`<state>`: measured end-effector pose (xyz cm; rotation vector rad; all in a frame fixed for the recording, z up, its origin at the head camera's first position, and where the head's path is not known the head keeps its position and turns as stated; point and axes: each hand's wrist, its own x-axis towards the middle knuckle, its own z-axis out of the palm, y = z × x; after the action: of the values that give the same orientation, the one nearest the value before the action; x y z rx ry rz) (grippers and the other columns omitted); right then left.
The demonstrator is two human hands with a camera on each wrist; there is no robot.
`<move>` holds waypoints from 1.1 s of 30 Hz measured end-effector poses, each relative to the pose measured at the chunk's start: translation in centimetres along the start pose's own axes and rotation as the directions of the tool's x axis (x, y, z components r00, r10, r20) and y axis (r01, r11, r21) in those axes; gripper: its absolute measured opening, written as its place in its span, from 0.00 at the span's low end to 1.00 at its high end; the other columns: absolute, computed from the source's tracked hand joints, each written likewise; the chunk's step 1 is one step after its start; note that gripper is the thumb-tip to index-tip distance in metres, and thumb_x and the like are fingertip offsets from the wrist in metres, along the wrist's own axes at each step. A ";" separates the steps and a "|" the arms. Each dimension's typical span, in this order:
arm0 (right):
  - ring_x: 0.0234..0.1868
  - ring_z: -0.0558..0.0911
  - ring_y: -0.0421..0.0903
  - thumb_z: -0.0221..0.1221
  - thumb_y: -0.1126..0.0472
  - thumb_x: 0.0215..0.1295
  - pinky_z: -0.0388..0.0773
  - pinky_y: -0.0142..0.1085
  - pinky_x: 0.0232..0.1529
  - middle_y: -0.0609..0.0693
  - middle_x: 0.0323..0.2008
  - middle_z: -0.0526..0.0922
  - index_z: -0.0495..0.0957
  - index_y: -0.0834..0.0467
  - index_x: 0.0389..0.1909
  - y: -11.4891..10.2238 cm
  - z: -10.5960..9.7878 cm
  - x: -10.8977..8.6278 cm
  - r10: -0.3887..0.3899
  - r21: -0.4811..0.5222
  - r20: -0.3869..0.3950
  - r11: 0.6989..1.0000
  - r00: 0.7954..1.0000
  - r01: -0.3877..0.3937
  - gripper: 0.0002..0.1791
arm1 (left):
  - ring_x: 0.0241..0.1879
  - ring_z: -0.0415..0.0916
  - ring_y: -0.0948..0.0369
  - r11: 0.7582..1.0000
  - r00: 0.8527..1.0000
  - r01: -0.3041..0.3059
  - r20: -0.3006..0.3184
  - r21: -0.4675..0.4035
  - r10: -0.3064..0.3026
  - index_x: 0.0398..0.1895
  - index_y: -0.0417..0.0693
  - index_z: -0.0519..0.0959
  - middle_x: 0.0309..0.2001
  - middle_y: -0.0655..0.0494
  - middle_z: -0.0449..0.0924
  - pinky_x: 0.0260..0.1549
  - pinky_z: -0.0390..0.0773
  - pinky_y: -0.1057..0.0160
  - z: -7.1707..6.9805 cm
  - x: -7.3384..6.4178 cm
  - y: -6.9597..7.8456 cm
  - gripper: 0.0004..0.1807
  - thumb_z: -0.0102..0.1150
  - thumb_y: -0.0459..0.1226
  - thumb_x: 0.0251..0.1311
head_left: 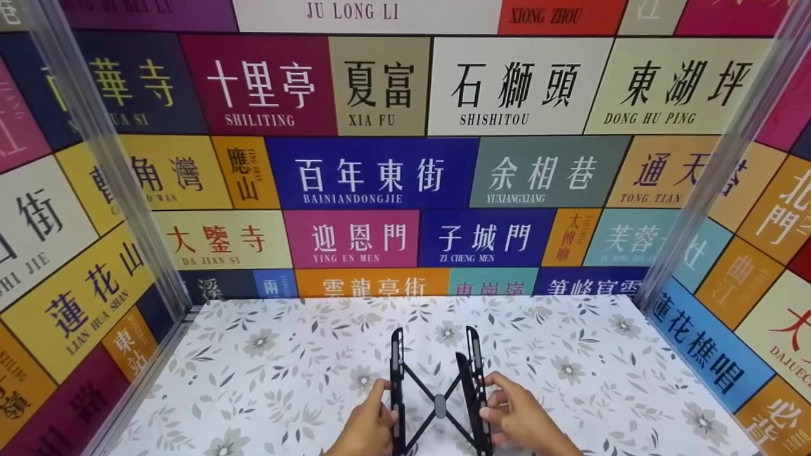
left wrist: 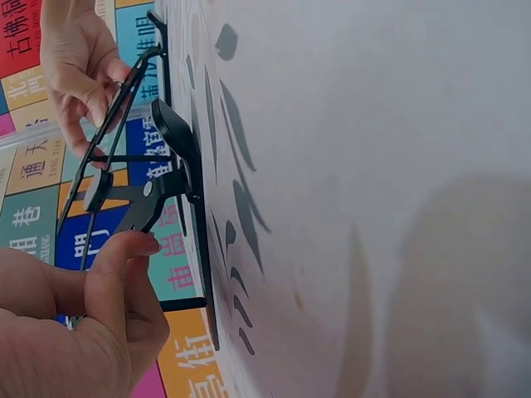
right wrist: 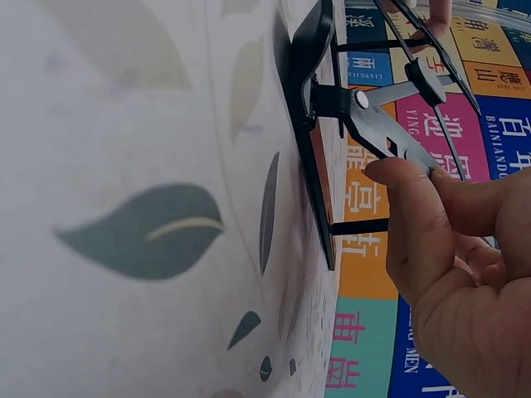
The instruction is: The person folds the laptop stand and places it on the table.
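Note:
A black folding laptop stand point(head_left: 440, 406) stands on the patterned tabletop, with its crossed bars spread in an X between two long side rails. My left hand point(head_left: 369, 423) grips the left side, thumb and fingers pinching a bar in the left wrist view. On the other side my right hand point(head_left: 521, 415) holds the right part, and the right wrist view shows its thumb and fingertips around a flat hinged arm point(right wrist: 386, 133). One dark bar point(head_left: 470, 392) leans inward beside the right rail. The lower ends of the stand run to the bottom edge of the head view.
The white tabletop point(head_left: 304, 354) carries a grey flower and leaf print. Behind it rises a wall point(head_left: 374, 171) of coloured panels with Chinese lettering. Clear upright corner strips point(head_left: 120, 152) stand at the left and right.

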<state>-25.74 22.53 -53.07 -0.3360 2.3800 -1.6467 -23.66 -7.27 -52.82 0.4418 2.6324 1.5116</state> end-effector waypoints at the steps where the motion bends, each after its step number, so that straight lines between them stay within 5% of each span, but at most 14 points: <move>1: 0.30 0.79 0.48 0.62 0.67 0.58 0.81 0.48 0.25 0.54 0.31 0.73 0.67 0.56 0.54 0.0 0.1 0.0 -0.002 0.003 0.001 1.000 1.000 0.002 0.23 | 0.20 0.68 0.66 1.000 1.000 -0.004 -0.004 0.003 0.004 0.58 0.49 0.62 0.20 0.60 0.70 0.22 0.69 0.68 0.0 0.0 0.0 0.21 0.52 0.30 0.62; 19: 0.28 0.78 0.47 0.62 0.69 0.56 0.82 0.47 0.25 0.55 0.30 0.73 0.68 0.56 0.53 -0.5 1.1 -0.3 -0.024 0.019 0.002 1.000 1.000 0.024 0.24 | 0.17 0.66 0.65 0.999 0.999 0.014 -0.041 -0.031 -0.015 0.58 0.49 0.64 0.20 0.59 0.69 0.17 0.68 0.68 0.8 -0.2 0.3 0.23 0.54 0.29 0.59; 33: 0.26 0.79 0.47 0.62 0.67 0.57 0.82 0.46 0.24 0.52 0.27 0.73 0.67 0.55 0.52 -0.4 2.0 -0.6 -0.039 -0.007 0.010 0.999 0.999 0.040 0.22 | 0.17 0.68 0.64 0.999 1.000 0.018 0.021 -0.047 -0.017 0.56 0.50 0.63 0.19 0.59 0.70 0.18 0.71 0.67 1.6 0.0 0.5 0.21 0.53 0.30 0.61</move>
<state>-24.57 20.81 -53.31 -0.3935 2.3874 -1.6505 -23.19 -5.73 -53.25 0.4273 2.5729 1.5521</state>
